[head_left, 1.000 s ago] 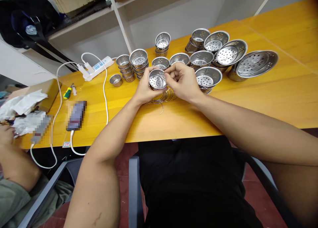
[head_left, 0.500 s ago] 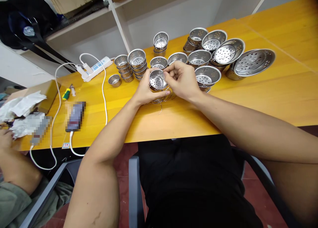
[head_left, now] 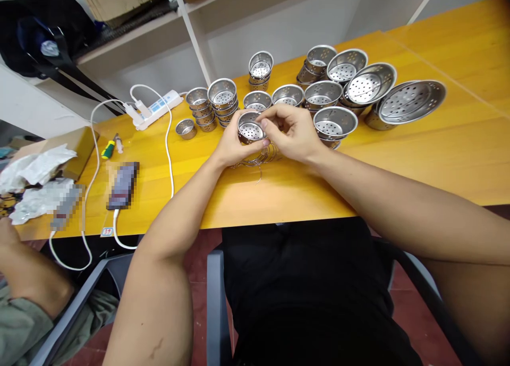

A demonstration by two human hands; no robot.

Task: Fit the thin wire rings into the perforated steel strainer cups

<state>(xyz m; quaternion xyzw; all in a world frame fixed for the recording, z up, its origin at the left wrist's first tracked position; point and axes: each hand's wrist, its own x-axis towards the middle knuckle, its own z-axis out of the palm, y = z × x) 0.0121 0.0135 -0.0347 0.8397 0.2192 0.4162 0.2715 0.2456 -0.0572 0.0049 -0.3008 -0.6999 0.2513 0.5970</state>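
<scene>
A small perforated metal cup (head_left: pixel 251 130) is tilted toward me, with my left hand (head_left: pixel 231 143) wrapped round its side and the thumb along its near side. My right hand (head_left: pixel 292 132) is pinched at the cup's right rim; whatever is between its fingertips is too small to make out. Below both hands, a loose bunch of bent metal wires (head_left: pixel 257 160) lies on the yellow table (head_left: pixel 279 196). Just right of my right hand stands a wider perforated cup (head_left: pixel 334 122), stacked on another.
Stacks of perforated cups (head_left: pixel 222 95) stand behind my hands, with large tilted ones (head_left: pixel 412 103) at right. Leftward lie a power strip (head_left: pixel 159 110), white cables, a phone (head_left: pixel 124 185) and a green-yellow screwdriver (head_left: pixel 108 149). Another person's arm (head_left: pixel 32 273) is at far left.
My right fingertips have shifted slightly at the cup's rim, and the left thumb has moved slightly. The other person's hand at far left has moved down. The view has shifted slightly.
</scene>
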